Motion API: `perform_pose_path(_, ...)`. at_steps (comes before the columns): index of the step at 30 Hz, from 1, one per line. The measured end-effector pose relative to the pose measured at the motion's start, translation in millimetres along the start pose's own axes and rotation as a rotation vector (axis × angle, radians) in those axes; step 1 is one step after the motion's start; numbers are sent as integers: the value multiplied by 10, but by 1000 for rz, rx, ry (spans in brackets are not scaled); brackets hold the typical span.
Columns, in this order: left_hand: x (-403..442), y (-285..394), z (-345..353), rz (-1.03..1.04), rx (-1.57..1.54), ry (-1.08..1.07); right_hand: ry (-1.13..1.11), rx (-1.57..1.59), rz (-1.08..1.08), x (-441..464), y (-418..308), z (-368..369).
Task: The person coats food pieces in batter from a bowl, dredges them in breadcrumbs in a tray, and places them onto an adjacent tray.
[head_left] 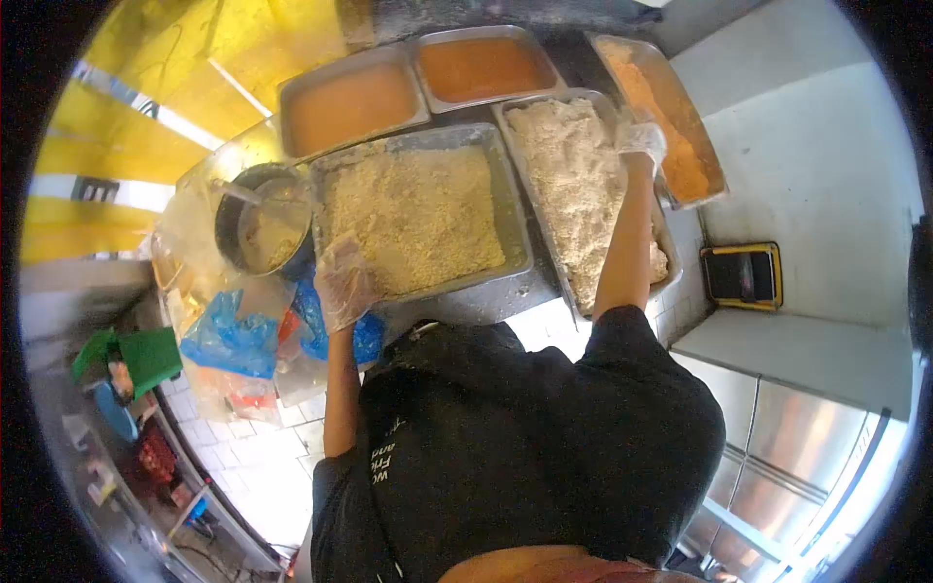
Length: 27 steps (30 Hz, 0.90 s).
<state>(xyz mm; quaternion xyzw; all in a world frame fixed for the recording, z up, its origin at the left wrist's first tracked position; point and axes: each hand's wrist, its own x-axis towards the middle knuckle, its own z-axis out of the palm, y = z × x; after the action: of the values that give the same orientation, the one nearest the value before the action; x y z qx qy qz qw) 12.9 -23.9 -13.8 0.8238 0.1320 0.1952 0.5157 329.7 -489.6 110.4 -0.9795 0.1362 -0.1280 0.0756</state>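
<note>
My left hand (345, 284), in a clear plastic glove, lies at the front left corner of a metal tray (519, 219) of pale yellow crumbs (418, 209). Its fingers reach out over the crumbs and look loosely stretched, with nothing seen in them. My right hand (641, 142), also gloved, is at the far right edge of a long tray (544, 225) heaped with lumpy, flour-like coating (569, 175). Its fingers are blurred, so whether they hold anything is unclear. Just beyond that hand is a narrow tray (717, 190) of orange powder (666, 112).
At the back are a tray of light orange liquid (355, 107) and one of darker orange liquid (486, 68). A dark pot (228, 228) with a handled utensil stands at left. Blue plastic bags (233, 335) lie near the front left edge. A wall (807, 146) bounds the right.
</note>
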Motion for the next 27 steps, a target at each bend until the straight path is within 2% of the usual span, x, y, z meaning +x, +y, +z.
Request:
perform_pose_path(2, -3, 88, 20, -45, -130, 3, 90, 43, 102, -38, -77, 51)
perform_pose_path(4, 62, -114, 27, 114, 287, -54, 11, -66, 1, -102, -49, 439)
perform_pose_path(6, 113, 297, -117, -112, 145, -84, -46, -138, -125, -158, -21, 795)
perform_pose_path(9, 224, 157, -459, -157, 54, 46, -8, -74, -168, -411, -165, 800)
perform_pose_path(10, 298, 223, -662, -41, 143, 90, 52, -6, -187, -537, -273, 697)
perform_pose_path(12, 559, 82, -1008, -5, 445, 64, 141, 173, -283, -1003, -579, 425)
perform_pose_path(13, 695, 16, -1182, 16, 594, 57, 114, 271, -344, -1333, -760, 321)
perform_pose_path(14, 869, -87, -1379, 26, 909, -28, 65, 357, -408, -1691, -960, 231)
perform_pose_path(16, 1188, -126, -1615, -208, 1009, -268, -198, 369, -458, -2419, -1336, 49)
perform_pose_path(17, 1348, -274, -1629, -201, 1019, -273, -285, 307, -511, -2618, -1327, 175)
perform_pose_path(19, 1546, -735, -1557, -333, 1062, -309, -402, 141, -666, -2995, -1258, 565)
perform_pose_path(20, 1567, -874, -1499, -320, 1073, -313, -400, 152, -653, -3092, -1289, 531)
perform_pose_path(22, 1658, -1070, -1366, -292, 1017, -307, -495, -119, -631, -3229, -1412, 385)
perform_pose_path(23, 1698, -1130, -1348, -281, 1022, -316, -496, -116, -616, -3227, -1472, 336)
perform_pose_path(25, 1769, -1212, -1287, -328, 860, -225, -720, -304, -443, -3139, -1594, 213)
perform_pose_path(26, 1797, -1258, -1273, -314, 856, -232, -686, -210, -552, -3133, -1598, 37)
perform_pose_path(27, 1828, -1313, -1305, -332, 834, -252, -678, -212, -540, -3131, -1561, 99)
